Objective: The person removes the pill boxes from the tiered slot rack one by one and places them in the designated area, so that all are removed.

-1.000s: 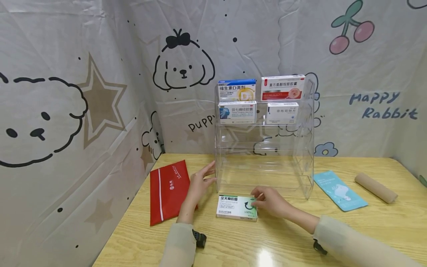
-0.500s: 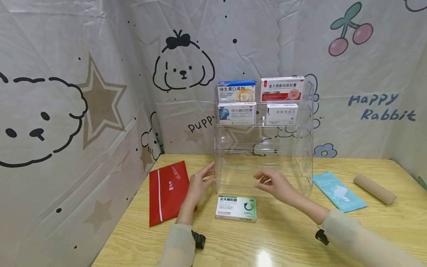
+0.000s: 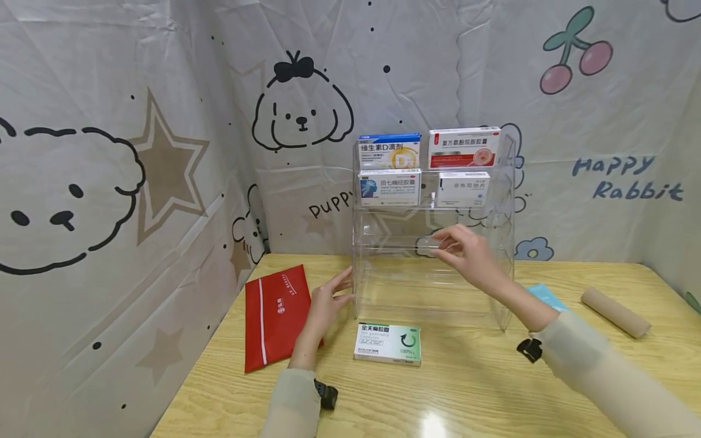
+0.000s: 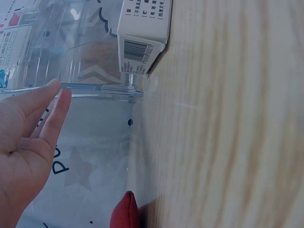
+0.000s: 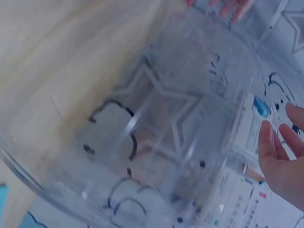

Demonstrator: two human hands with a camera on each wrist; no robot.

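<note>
A clear acrylic tiered rack (image 3: 394, 247) stands on the table. My left hand (image 3: 324, 301) has its fingers, fairly straight, against the rack's left side, also seen in the left wrist view. My right hand (image 3: 468, 252) is in front of the rack's middle tiers, loosely bent, holding nothing. The top tier bears a blue-and-yellow vitamin D box (image 3: 389, 152) and a red-and-white medicine box (image 3: 464, 148). Below them sit a medicine box with a blue head picture (image 3: 390, 190) and a white medicine box (image 3: 463, 190). A white-and-green capsule box (image 3: 387, 344) lies flat before the rack.
A red pouch (image 3: 278, 316) lies left of the left hand. To the right are a light-blue packet (image 3: 547, 297), partly behind the right forearm, and a brown cardboard roll (image 3: 616, 312). Printed white cloth (image 3: 306, 201) hangs behind and at the sides.
My right hand has left the white-and-green capsule box and risen to the rack's middle tiers. The box stays on the table. My left hand remains at the rack's side.
</note>
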